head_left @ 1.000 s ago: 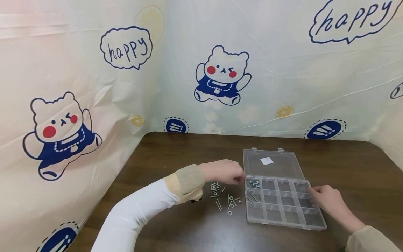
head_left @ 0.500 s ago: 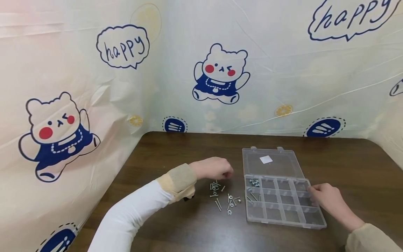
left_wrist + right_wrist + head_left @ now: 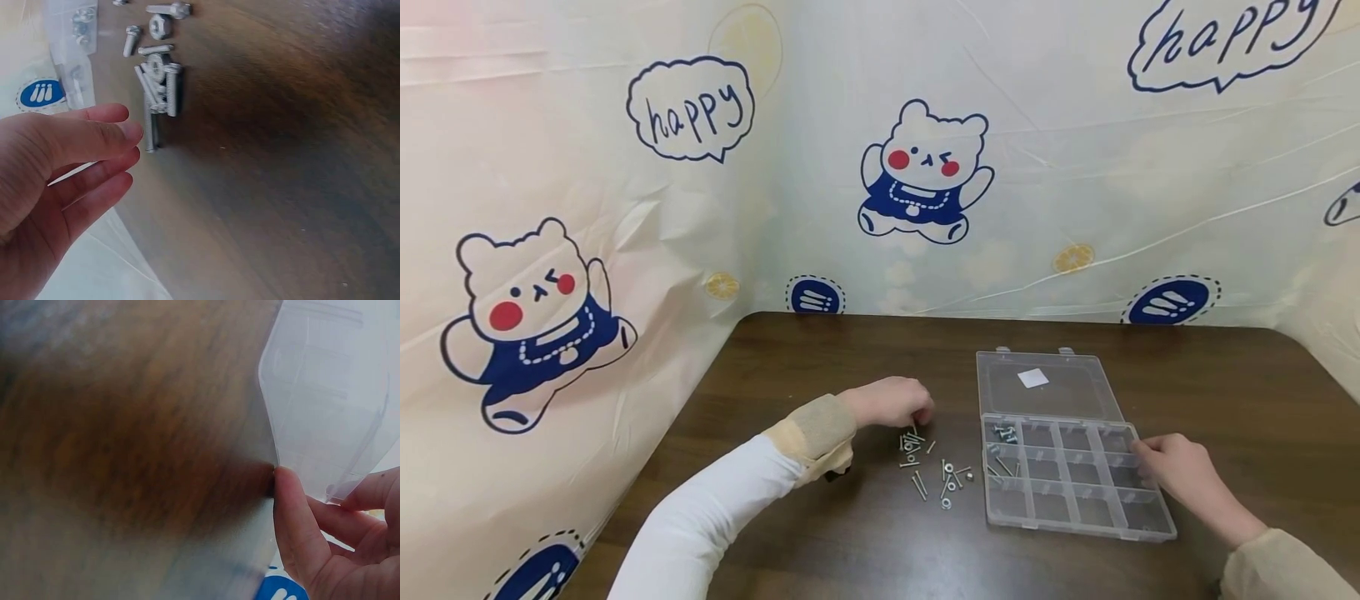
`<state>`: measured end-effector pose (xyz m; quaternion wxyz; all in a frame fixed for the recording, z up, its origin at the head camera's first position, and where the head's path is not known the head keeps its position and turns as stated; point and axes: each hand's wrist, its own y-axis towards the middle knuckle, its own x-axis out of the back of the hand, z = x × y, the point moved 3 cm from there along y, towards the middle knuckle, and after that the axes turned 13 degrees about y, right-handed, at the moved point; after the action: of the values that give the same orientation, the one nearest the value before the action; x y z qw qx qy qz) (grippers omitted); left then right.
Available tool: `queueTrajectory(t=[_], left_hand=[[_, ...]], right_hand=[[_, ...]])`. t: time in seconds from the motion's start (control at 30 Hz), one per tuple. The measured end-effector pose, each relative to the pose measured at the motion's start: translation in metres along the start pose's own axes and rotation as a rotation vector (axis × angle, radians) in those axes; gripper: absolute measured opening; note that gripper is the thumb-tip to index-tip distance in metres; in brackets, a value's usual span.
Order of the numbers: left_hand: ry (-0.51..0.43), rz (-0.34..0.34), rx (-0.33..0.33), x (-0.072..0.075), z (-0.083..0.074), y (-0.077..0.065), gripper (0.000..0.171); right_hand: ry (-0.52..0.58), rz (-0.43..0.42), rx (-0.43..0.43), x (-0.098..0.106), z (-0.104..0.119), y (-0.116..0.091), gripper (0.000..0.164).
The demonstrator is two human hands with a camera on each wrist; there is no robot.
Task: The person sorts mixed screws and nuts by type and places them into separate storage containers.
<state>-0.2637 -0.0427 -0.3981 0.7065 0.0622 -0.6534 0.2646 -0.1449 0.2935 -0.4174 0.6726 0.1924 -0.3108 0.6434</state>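
My left hand (image 3: 891,402) is over the far end of a pile of loose metal bolts and nuts (image 3: 910,447). In the left wrist view, its thumb and fingers are loosely bent beside a long bolt (image 3: 150,128), with nothing visibly held. A clear plastic compartment box (image 3: 1078,521) lies to the right with its lid (image 3: 1060,396) folded back. Short bolts (image 3: 1006,433) sit in its far left compartment, longer bolts (image 3: 1006,468) in the one nearer. My right hand (image 3: 1180,475) grips the box's right edge between thumb and fingers, also visible in the right wrist view.
More bolts and nuts (image 3: 951,479) are scattered between the pile and the box. A white paper square (image 3: 1033,378) lies on the lid. Printed cloth (image 3: 820,200) hangs around the brown table (image 3: 850,533).
My left hand has moved left from the box's far left corner to the loose bolt pile. My right hand has kept its grip on the box edge.
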Motion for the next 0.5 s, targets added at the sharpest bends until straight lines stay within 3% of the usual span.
queueTrajectory(t=[0.2, 0.5], left_hand=[[-0.005, 0.021, 0.018, -0.0078, 0.0021, 0.0002, 0.017], [0.043, -0.017, -0.001, -0.0078, -0.0006, -0.0011, 0.013]], right_hand=[[-0.001, 0.003, -0.009, -0.0009, 0.0002, 0.0000, 0.039], [0.026, 0.019, -0.022, -0.0016, 0.0008, -0.0003, 0.039]])
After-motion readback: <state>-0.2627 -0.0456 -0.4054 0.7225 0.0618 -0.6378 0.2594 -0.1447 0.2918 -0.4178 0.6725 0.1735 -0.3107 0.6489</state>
